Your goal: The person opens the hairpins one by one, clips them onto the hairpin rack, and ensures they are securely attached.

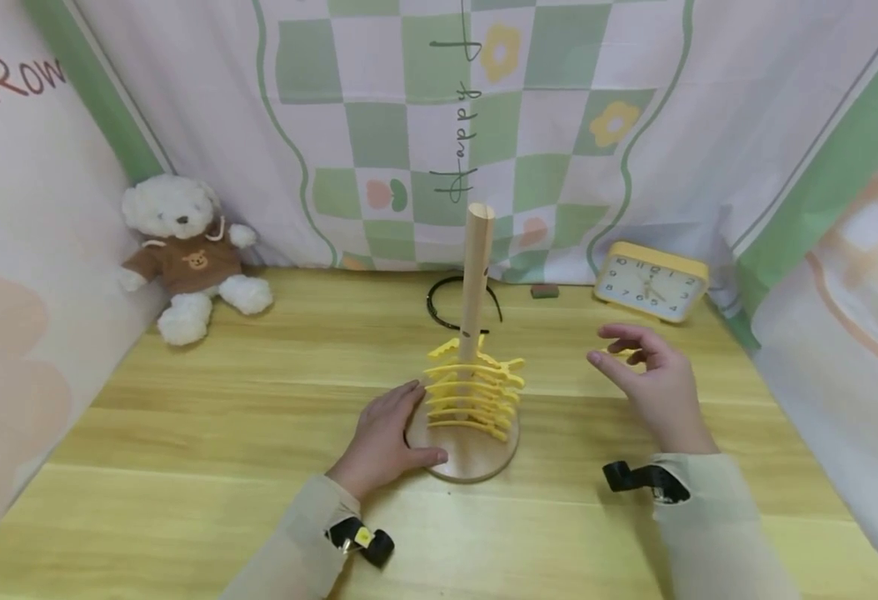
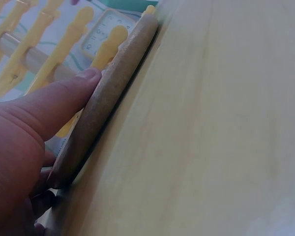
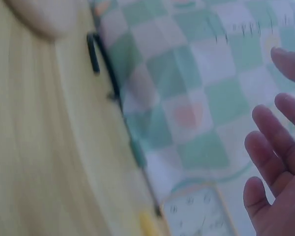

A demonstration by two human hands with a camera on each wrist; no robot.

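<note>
A wooden stand (image 1: pixel 476 275) rises from a round base, its upright rod dotted with small holes. Several slim, curved yellow plastic pieces (image 1: pixel 472 387) are stacked around the lower rod. My left hand (image 1: pixel 382 437) grips the left edge of the round base (image 2: pixel 108 98), thumb on top and fingers round the rim. To the right of the stand, my right hand (image 1: pixel 652 379) is raised over the table with loosely bent fingers (image 3: pixel 265 152) and nothing held. Partly hidden behind it, a yellow piece (image 3: pixel 148 223) lies on the table.
Behind the stand lie a thin black cable (image 1: pixel 433 310) and a small dark green block (image 1: pixel 545 292). A yellow clock (image 1: pixel 652 282) stands at the back right, a white plush bear (image 1: pixel 195 258) at the back left. Printed curtains (image 1: pixel 379 125) border the wooden table (image 1: pixel 184 450).
</note>
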